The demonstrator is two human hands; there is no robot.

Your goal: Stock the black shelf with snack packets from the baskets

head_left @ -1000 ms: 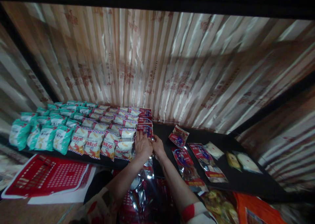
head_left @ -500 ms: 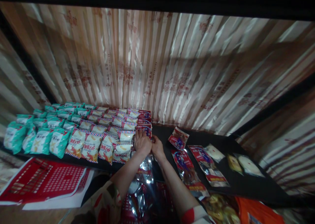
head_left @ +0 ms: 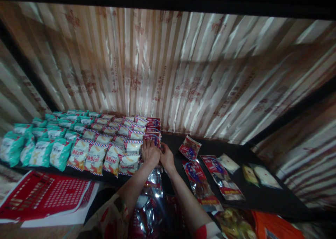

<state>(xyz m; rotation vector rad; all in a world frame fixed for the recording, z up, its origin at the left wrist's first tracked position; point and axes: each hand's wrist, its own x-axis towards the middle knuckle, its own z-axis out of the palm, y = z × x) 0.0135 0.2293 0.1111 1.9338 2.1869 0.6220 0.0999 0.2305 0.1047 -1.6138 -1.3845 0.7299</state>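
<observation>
Under my left hand [head_left: 150, 152] lies a red snack packet [head_left: 151, 136] with a purple print; the fingers are stretched out flat on it. At that packet's right edge, my right hand [head_left: 167, 157] is closed with bent fingers, its fingertips partly hidden. More red packets [head_left: 153, 121] lie in a column behind it, toward the curtain. A shiny silver-and-red packet [head_left: 154, 181] shows below my wrists, at the shelf's front edge. Left of my hands stand rows of white snack bags [head_left: 96, 157] with striped edges, one bag close beside my left hand.
Teal snack bags [head_left: 41, 151] fill the left end of the black shelf [head_left: 273, 197]. To the right lie several loose red packets [head_left: 195, 177] and pale packets [head_left: 266, 176]. Below are a red basket [head_left: 60, 193] and an orange bag [head_left: 273, 225]. A striped curtain [head_left: 168, 71] hangs behind.
My hands stay at the same red packet, with only a slight shift of the fingers. The left part of the view has moved a little; the packets keep their places.
</observation>
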